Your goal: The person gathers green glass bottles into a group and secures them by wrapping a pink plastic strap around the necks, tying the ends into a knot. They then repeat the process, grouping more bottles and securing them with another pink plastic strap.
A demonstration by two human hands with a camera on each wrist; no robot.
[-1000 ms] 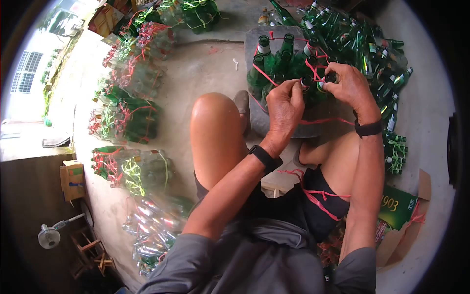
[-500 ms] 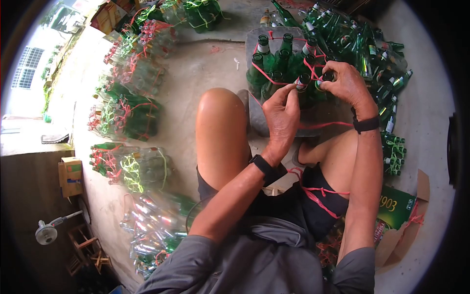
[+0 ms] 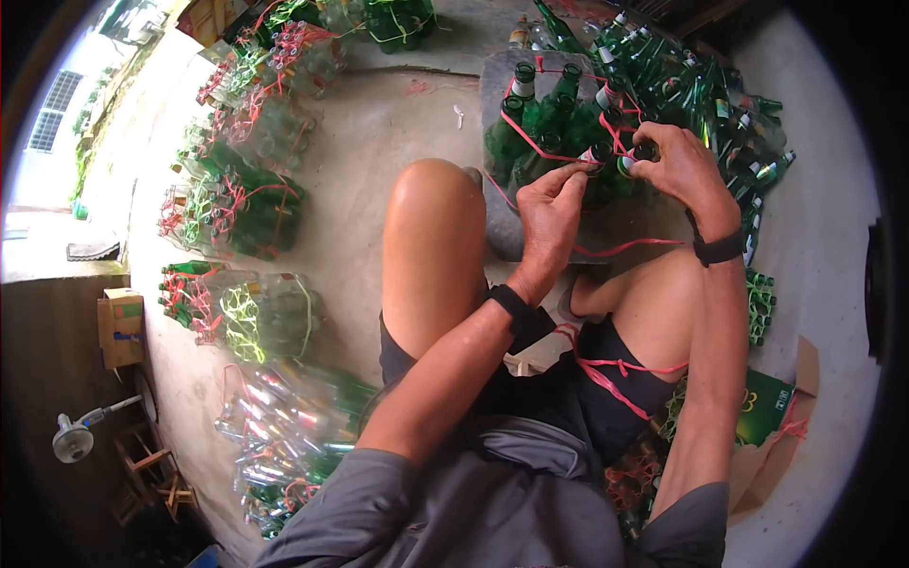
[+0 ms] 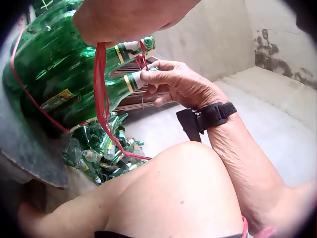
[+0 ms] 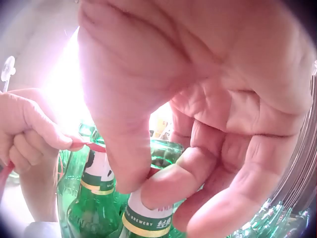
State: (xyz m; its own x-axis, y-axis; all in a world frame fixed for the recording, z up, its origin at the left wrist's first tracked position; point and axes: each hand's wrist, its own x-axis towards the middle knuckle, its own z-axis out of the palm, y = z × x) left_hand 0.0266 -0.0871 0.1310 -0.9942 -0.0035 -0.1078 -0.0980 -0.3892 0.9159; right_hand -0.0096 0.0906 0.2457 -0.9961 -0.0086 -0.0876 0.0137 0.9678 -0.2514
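Observation:
Green glass bottles (image 3: 540, 118) stand in a tight cluster on a dark grey slab (image 3: 504, 235), with red plastic twine (image 3: 525, 138) running round and between their necks. My left hand (image 3: 551, 218) pinches the twine between thumb and fingertips beside a near bottle's neck. From that hand a length of twine (image 4: 100, 79) hangs down in the left wrist view. My right hand (image 3: 688, 170) holds the neck of the near right corner bottle (image 5: 147, 218), thumb and fingers on its white label. Beside it, a second labelled bottle (image 5: 96, 193) has twine across its neck in the right wrist view.
Loose green bottles (image 3: 705, 95) lie heaped behind and right of the slab. Tied bottle bundles (image 3: 251, 213) line the floor at left. Nearer are loose clear bottles (image 3: 284, 417). A cardboard box (image 3: 772, 454) stands at right, and more twine (image 3: 615, 379) circles my thigh.
The left hand has drawn back slightly from the bottle neck, still pinching the twine. The right hand stays at the corner bottle. The head view has shifted a little.

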